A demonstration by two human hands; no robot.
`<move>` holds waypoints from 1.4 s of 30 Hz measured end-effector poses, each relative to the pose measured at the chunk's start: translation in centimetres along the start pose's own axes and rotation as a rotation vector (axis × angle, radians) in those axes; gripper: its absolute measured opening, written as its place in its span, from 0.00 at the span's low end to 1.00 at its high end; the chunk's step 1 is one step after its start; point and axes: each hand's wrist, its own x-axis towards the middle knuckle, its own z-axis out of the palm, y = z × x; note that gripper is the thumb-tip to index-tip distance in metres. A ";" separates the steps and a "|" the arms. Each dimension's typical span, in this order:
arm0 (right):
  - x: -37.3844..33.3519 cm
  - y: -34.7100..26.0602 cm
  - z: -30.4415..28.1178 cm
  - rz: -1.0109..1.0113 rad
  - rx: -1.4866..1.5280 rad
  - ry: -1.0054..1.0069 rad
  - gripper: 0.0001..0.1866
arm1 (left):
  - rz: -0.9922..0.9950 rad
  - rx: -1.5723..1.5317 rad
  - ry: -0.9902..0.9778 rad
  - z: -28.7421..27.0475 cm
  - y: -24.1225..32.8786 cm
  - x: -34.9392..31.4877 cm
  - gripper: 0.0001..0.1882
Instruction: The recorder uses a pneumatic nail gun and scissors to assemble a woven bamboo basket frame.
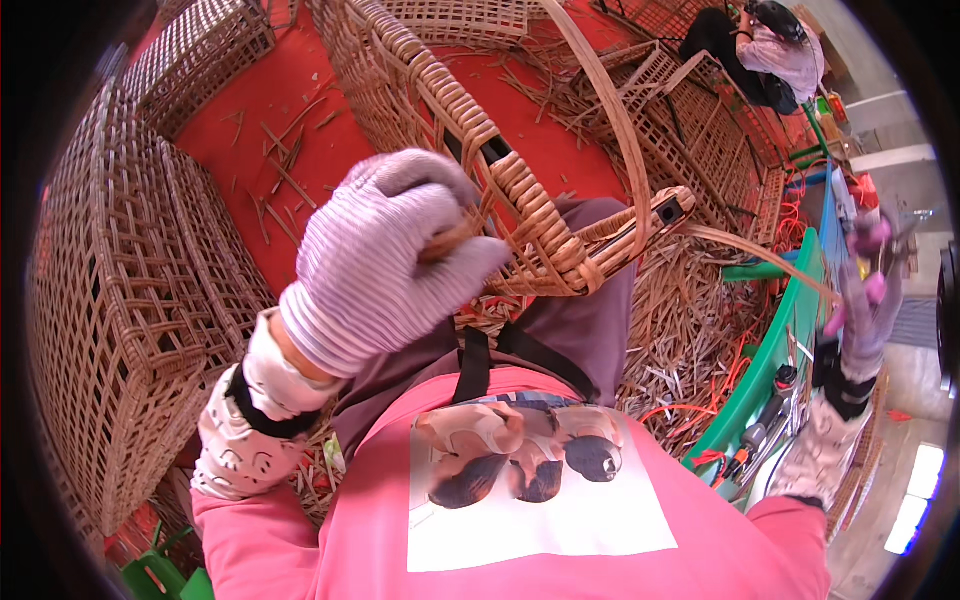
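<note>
The person sits bent over a wicker basket (515,185), which leans above the lap with its thick wrapped rim running down to a corner by the right thigh. The left hand (385,250), in a pale striped glove, has its fingers bent well inward at the weave just beside that rim. The thumb lies stretched out below the forefinger, and a bit of brown cane (450,240) is caught between them; I cannot tell whether it is part of the basket or a separate piece.

The right hand (868,300) is out to the side, well apart from the basket, gloved as well, with pink fingertips. A thin cane strip (765,260) runs from the basket's corner out to those fingers. They look bent and somewhat parted, but they are blurred, and from here I cannot tell whether they pinch the strip.

Another strip (610,110) arches over the corner. Cane scraps (670,340) are heaped by the thigh, next to a green tray (790,300) with tools in it. More woven baskets (110,300) stand at the left, and a co-worker (785,60) sits farther off.
</note>
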 end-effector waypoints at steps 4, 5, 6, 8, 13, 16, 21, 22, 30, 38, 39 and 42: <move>-14.8 8.5 -3.7 0.556 -0.141 0.189 0.32 | 0.220 0.105 0.123 2.5 1.2 3.2 0.13; -19.4 10.3 -5.2 0.609 -0.439 0.091 0.35 | 0.143 0.078 0.083 3.7 0.8 3.2 0.12; -22.1 9.0 -4.7 0.776 -0.438 0.124 0.36 | 0.067 0.054 0.034 4.6 0.5 3.4 0.12; -29.4 7.8 -5.0 0.980 -0.606 0.085 0.37 | 0.088 0.117 0.004 5.2 -0.1 4.1 0.10; -40.7 3.1 -3.1 1.541 -0.678 -0.158 0.41 | 0.021 -0.237 0.254 4.1 -2.8 4.6 0.06; -37.9 -1.5 -2.3 1.768 -0.535 -0.572 0.43 | 0.042 -0.184 0.343 0.3 -5.8 2.1 0.07; -34.6 0.5 -0.2 1.456 -0.627 -0.318 0.25 | -0.668 -0.427 -0.066 -2.2 -7.8 -2.8 0.20; -29.4 -1.5 0.9 1.383 -0.413 -0.148 0.21 | -0.563 -0.120 -0.125 -2.9 -9.0 -3.4 0.21; -9.7 -7.5 15.2 0.591 0.577 -0.090 0.15 | -0.715 0.916 -0.401 -5.6 -11.6 -8.2 0.25; -3.9 -7.6 22.2 0.742 1.096 0.317 0.23 | 0.269 0.447 -0.015 1.6 2.0 1.2 0.30; -4.0 -8.0 22.5 0.724 0.952 0.327 0.24 | 0.289 0.463 -0.030 3.0 3.1 1.7 0.32; -4.9 -8.1 24.3 0.654 0.990 0.326 0.29 | 0.274 0.395 0.049 7.1 2.8 1.9 0.25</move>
